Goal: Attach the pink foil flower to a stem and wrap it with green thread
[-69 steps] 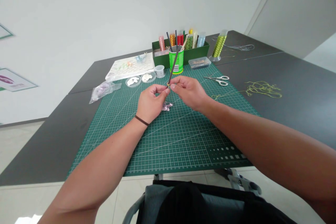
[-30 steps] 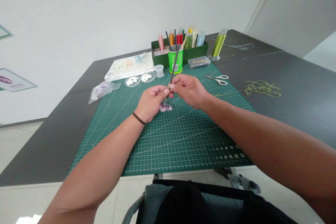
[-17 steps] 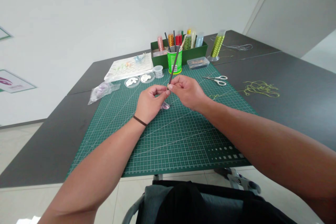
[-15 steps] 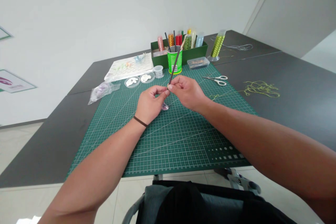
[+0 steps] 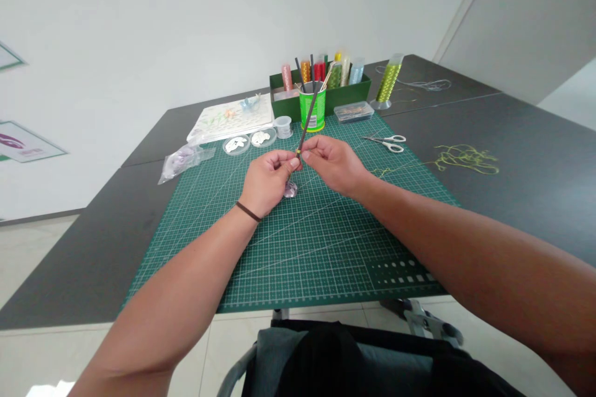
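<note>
My left grip and right grip closed together on a thin dark rod, held above a green cutting mat on a dark desk, beside a white wall.

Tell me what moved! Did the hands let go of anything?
The pale purple piece under the hands has turned and now looks smaller. The left hand and right hand still pinch the dark stick; nothing was let go. The green cutting mat and scissors stayed put.
</note>
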A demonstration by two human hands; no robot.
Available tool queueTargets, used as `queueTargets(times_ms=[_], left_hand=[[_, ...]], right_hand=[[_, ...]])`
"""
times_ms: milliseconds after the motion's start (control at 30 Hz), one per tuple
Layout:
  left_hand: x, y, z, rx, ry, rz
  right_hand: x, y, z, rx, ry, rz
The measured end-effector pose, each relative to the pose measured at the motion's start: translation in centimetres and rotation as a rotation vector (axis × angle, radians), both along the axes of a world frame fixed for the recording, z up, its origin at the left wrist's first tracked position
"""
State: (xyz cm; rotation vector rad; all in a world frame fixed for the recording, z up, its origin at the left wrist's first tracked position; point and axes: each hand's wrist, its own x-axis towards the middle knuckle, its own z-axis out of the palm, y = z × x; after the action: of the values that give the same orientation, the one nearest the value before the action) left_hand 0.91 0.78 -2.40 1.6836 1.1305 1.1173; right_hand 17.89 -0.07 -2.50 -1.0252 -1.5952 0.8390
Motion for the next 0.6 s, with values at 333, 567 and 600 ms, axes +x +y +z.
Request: queueTargets(times_ms=[333,567,600], left_hand=[[0.01,-0.03,-0.01,0.014,0.021,-0.010],[-0.01,0.00,-0.05,-0.005,-0.012,0.027],[0.01,-0.02,-0.01,-0.007,-0.013,0.027]], right_hand=[[0.03,-0.09,0.20,0.022,-0.064,-0.042],[0.04,-0.30,0.08,0.120,-0.136,-0.068],[0.09,-0.28,0.06,0.126,-0.138,-0.068]])
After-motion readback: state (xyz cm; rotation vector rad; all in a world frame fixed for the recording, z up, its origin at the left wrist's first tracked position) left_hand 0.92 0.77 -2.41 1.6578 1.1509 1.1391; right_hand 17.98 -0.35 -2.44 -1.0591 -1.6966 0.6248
